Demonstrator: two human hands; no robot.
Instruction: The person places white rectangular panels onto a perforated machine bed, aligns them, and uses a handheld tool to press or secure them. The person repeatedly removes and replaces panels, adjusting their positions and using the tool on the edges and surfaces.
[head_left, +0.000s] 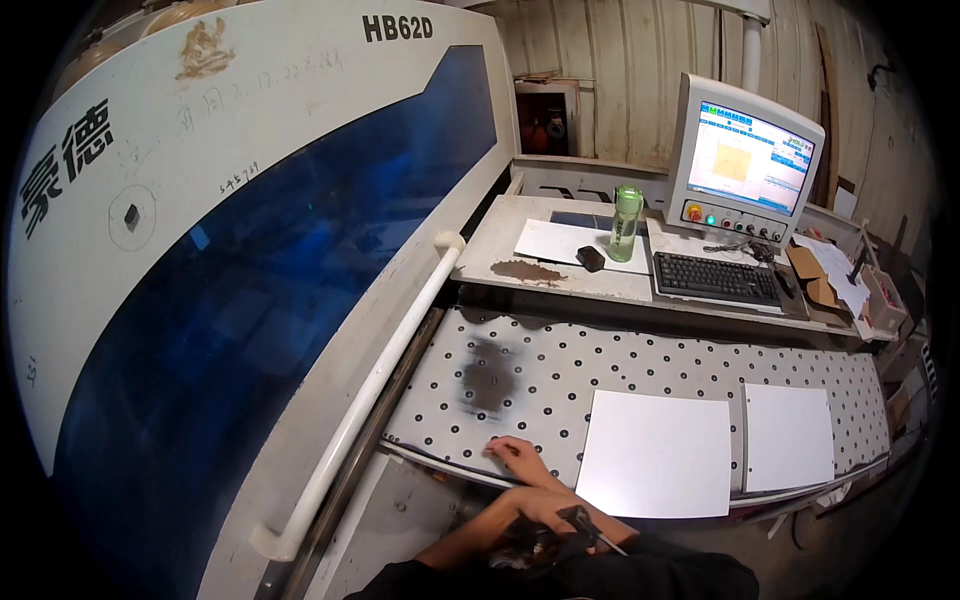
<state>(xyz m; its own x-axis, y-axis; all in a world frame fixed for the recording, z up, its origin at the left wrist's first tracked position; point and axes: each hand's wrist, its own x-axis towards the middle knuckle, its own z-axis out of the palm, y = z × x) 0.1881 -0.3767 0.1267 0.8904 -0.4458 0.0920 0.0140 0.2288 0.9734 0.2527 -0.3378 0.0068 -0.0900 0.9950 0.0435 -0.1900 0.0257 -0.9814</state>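
1. Two white panels lie flat on the perforated table [560, 370]: the larger panel [655, 452] just beside the hands, the smaller panel [788, 436] on its far side, a narrow gap between them. Both sit square to the table's near edge, probably so they are easy to pick up.
2. Left hand [520, 458] rests fingers-down on the table's near edge, just left of the larger panel. Fingers are spread and grasp nothing; it looks like a bracing hand.
3. Right hand [555, 520] sits below the table edge, close to the body, curled around a small dark tool [582, 522]. What kind of tool it is I cannot tell; it is partly hidden by the sleeve.
4. Left of the table, a big machine hood [250, 250] with a blue window rises, a white handrail [380, 390] running down its edge.
5. Beyond the table, a raised desk [600, 285] carries a green bottle [626, 222], a keyboard [715, 278], a small dark puck [590, 259] on a sheet, and a control screen [745, 160], all within reach of the operator.
6. A dark smudge [488, 375] marks the table's left part.
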